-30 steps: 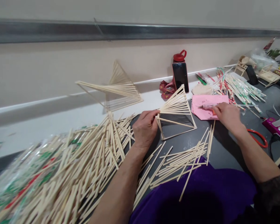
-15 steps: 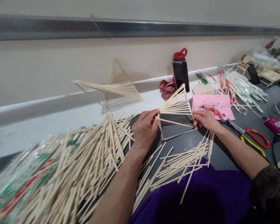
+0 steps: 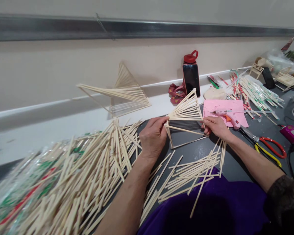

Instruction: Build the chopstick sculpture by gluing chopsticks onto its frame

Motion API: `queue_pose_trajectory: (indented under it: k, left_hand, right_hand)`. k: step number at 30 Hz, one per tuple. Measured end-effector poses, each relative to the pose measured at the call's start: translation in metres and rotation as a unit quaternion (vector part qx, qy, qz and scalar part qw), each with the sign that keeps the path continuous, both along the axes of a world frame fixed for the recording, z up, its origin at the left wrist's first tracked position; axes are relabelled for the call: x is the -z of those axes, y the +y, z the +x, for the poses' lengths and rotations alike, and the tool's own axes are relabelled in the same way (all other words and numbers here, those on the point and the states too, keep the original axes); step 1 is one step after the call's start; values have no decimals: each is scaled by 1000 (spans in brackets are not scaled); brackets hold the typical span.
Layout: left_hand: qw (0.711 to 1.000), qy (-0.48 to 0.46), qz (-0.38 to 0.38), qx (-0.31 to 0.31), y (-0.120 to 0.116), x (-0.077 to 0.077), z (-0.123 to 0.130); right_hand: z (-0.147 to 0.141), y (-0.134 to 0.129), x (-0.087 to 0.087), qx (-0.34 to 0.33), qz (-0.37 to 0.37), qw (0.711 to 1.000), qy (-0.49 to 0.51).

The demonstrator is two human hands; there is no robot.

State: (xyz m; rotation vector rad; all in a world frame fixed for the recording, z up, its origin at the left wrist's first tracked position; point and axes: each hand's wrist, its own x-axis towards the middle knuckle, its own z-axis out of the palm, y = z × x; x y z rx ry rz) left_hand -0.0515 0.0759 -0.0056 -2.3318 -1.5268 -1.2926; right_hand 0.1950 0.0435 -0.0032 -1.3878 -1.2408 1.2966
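Observation:
A fan-shaped frame of pale wooden sticks (image 3: 186,110) is held between both hands above the dark table. My left hand (image 3: 154,136) pinches its left corner, and my right hand (image 3: 215,126) grips its right side with the fingers closed. Sticks rise from the left side to a peak at the upper right, with a thin open frame below. Loose sticks (image 3: 196,173) lie in front of the frame. To the left is a large heap of sticks (image 3: 88,169). A pink glue gun (image 3: 230,117) rests on a pink cloth (image 3: 240,106) beyond my right hand.
A larger twisted stick frame (image 3: 129,93) stands by the wall. Behind the held frame are a phone (image 3: 191,80) and a red-lidded bottle (image 3: 190,58). Pliers (image 3: 271,147), wrapped sticks (image 3: 259,91) and a purple device (image 3: 292,133) lie right. Another person's fingers show at the right edge.
The view has shifted slightly. Both hands keep their hold on the stick frame, which has barely moved. Fingers of another person have appeared at the right edge.

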Motion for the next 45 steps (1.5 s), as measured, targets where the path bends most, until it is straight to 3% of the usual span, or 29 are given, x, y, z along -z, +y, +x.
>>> queue_pose_trajectory:
  k: [21,33,45]
  left_hand:
    - [998,-35,50,1,-2,3,4]
    - [999,-35,14,-11,-3,3,4]
    - [1000,-22,3,-16,-2,-3,1]
  right_hand:
    - [-3,1,-11,17,-42,999,16]
    - [-3,2,-8,14,-35,999,9]
    - [6,8,-3,-16,-70,989,130]
